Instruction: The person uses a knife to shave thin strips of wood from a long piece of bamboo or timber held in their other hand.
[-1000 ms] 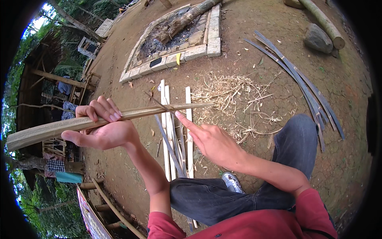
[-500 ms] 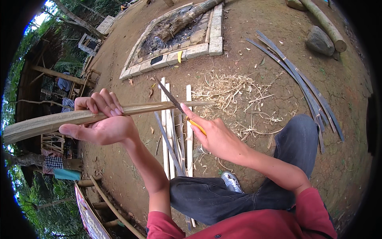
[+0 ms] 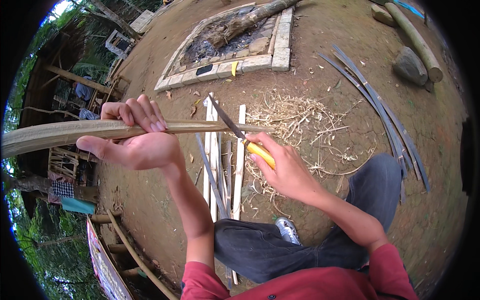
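Across the palm of the left hand lies a tapered stave, apparently split bamboo, its broad end reaching the left rim of view and its narrow end pointing right. The left fingers curl over the upper edge with the thumb extended clear — a partial hold. The right hand is closed about the yellow handle of a knife; the blade crosses the stave toward its narrow end, contact not determinable. Expect a fairly light, stiff workpiece: grip it at the thicker middle, and treat the thin tip as likely to flex or split. Compared with half a second earlier, the stave sits more level and more handle is exposed — the index finger has drawn back from the blade's base. Below lie pale slats and curled shavings; farther out, dark strips and a stone-edged fire pit.
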`<state>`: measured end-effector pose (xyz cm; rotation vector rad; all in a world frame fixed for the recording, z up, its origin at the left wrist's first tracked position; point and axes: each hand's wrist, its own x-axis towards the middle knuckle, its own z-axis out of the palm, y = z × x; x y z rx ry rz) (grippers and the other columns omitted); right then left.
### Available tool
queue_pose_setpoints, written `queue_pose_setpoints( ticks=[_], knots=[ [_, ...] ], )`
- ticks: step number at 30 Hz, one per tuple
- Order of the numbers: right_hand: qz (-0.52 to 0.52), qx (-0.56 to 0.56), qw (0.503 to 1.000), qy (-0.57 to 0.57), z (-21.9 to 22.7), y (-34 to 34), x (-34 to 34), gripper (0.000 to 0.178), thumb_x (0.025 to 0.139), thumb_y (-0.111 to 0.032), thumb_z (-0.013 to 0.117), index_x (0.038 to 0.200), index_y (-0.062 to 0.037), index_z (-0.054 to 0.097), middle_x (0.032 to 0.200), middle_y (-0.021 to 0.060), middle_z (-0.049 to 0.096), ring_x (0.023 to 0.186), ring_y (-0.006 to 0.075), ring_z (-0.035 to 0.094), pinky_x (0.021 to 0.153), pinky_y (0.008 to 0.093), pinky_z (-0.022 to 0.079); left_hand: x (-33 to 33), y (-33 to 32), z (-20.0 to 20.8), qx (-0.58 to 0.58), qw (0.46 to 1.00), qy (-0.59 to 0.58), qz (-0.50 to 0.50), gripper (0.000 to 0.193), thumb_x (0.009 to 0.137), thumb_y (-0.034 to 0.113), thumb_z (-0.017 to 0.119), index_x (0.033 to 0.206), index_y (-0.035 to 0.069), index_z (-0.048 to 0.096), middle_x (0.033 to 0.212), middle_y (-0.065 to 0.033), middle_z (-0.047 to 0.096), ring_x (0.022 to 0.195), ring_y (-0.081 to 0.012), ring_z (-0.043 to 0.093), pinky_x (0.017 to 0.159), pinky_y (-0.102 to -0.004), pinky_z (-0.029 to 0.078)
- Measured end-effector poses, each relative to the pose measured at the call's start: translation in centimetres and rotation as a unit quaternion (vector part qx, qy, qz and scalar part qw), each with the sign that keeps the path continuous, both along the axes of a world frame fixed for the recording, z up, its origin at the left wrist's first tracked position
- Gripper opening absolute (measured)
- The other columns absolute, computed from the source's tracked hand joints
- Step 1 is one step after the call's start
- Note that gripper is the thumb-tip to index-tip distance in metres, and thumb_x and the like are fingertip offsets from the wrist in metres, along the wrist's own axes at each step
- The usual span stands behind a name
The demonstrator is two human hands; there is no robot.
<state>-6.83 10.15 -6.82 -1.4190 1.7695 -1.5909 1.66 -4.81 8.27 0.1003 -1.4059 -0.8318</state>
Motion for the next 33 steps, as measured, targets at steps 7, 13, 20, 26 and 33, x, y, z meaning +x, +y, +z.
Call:
queue_pose_setpoints(
  ticks=[7,13,20,26,33],
  knots=[
    [0.000,0.001,0.999,0.040,0.3,-0.2,-0.5,0.033,0.093,-0.010,0.056,0.125,-0.0046,0.054,0.074,0.0213,0.066,0.061,0.0360,0.065,0.058,0.0445,0.050,0.3,-0.5,0.1,0.009,1.000,0.011,0.027,0.069,0.091,0.076,0.021,0.066,0.012,0.031,0.045,0.0025,0.023,0.036,-0.0087,0.021,0.034,-0.0215,0.018],
    [0.002,0.001,1.000,0.027,0.9,-0.1,0.6,0.026,0.090,-0.004,0.059,0.114,0.0034,0.050,0.075,0.0198,0.067,0.061,0.0348,0.067,0.057,0.0381,0.055,-0.1,-0.2,0.2,0.026,0.999,0.019,0.009,0.070,0.090,0.077,0.021,0.066,0.012,0.030,0.046,0.0021,0.025,0.037,-0.0087,0.022,0.035,-0.0223,0.018],
    [-0.057,-0.079,0.983,0.154,0.7,-0.3,1.7,0.030,0.091,-0.004,0.059,0.119,0.0031,0.051,0.081,0.0190,0.064,0.067,0.0319,0.068,0.055,0.0381,0.056,-0.1,0.1,0.2,0.029,0.999,0.028,0.012,0.070,0.088,0.078,0.028,0.065,0.012,0.030,0.045,0.0022,0.022,0.036,-0.0090,0.021,0.035,-0.0206,0.018],
    [-0.055,-0.029,0.974,0.217,-3.2,-1.9,1.3,0.033,0.092,-0.003,0.056,0.124,0.0032,0.052,0.081,0.0171,0.061,0.067,0.0315,0.068,0.058,0.0409,0.056,0.1,-0.7,0.2,0.017,0.999,0.031,0.034,0.069,0.090,0.078,0.021,0.064,0.014,0.029,0.045,0.0037,0.021,0.036,-0.0079,0.020,0.036,-0.0217,0.019],
    [-0.094,-0.147,0.974,0.145,2.3,0.4,1.3,0.027,0.092,-0.001,0.057,0.118,0.0032,0.054,0.088,0.0199,0.065,0.071,0.0301,0.068,0.059,0.0375,0.056,0.4,-0.6,0.2,0.023,0.999,0.025,0.036,0.069,0.089,0.078,0.028,0.066,0.012,0.029,0.046,0.0014,0.021,0.037,-0.0096,0.020,0.034,-0.0210,0.017]
  ],
)
